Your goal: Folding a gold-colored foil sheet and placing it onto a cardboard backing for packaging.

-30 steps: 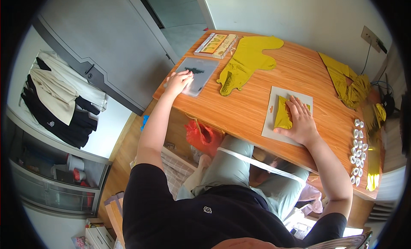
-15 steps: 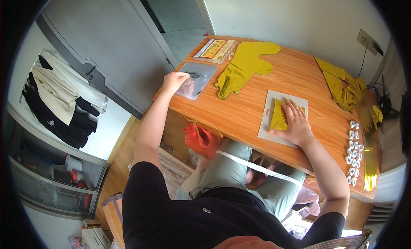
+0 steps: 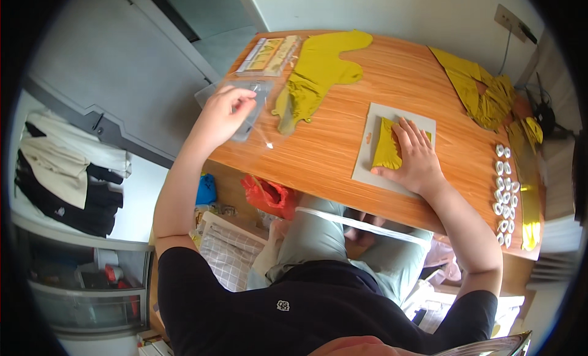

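Observation:
My left hand (image 3: 219,114) is closed in a pinch on a clear plastic bag (image 3: 267,124), raised at the left table edge and smeared by motion. Beneath it lie more clear bags (image 3: 243,133) in a flat stack. My right hand (image 3: 418,160) rests flat, fingers stretched, over a folded piece of gold foil (image 3: 386,149). That foil lies on a pale card (image 3: 362,155) with a small hang hole at its left side; the hand covers much of both. A large flat gold foil balloon (image 3: 315,68) is spread between the hands, farther back.
A flat package (image 3: 264,55) sits at the back left of the wooden table (image 3: 318,163). More gold foil (image 3: 481,89) lies at the back right. Several small white rolls (image 3: 503,197) line the right side, beside a shiny gold strip (image 3: 531,218). A red bag (image 3: 269,197) hangs below the front edge.
My left hand has lifted a clear bag off the stack and drawn it toward the left. My right hand stays on the folded foil. The whole view has shifted a little.

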The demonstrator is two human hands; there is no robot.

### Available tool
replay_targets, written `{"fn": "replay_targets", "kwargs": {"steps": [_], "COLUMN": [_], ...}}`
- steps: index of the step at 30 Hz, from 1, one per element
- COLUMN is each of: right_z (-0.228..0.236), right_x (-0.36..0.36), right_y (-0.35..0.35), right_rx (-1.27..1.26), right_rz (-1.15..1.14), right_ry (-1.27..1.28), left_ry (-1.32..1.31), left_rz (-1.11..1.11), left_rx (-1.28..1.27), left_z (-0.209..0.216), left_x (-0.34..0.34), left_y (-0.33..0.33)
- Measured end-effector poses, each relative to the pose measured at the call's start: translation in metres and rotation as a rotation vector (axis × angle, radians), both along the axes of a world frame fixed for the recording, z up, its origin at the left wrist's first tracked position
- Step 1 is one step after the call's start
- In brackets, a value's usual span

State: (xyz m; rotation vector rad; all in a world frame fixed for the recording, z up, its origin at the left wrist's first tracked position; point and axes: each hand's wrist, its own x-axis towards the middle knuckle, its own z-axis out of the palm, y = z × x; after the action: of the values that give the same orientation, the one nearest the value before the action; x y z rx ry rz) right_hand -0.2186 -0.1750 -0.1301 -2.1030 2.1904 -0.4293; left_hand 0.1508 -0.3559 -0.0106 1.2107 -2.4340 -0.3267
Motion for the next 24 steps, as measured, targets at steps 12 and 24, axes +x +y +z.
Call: {"fn": "replay_targets", "kwargs": {"steps": [12, 24], "right_z": [-0.006, -0.006], "right_x": [-0.014, -0.02], "right_y": [-0.007, -0.01], "right_rx": [-0.018, 0.008], "right_rz": [-0.115, -0.201], "right_ry": [0.025, 0.017], "left_ry": [-0.361, -0.23], "left_rz": [-0.182, -0.502], "left_rx": [0.104, 0.051], "left_z": [-0.064, -0.11], "left_x": [-0.096, -0.134], "left_y": [0.021, 0.026]}}
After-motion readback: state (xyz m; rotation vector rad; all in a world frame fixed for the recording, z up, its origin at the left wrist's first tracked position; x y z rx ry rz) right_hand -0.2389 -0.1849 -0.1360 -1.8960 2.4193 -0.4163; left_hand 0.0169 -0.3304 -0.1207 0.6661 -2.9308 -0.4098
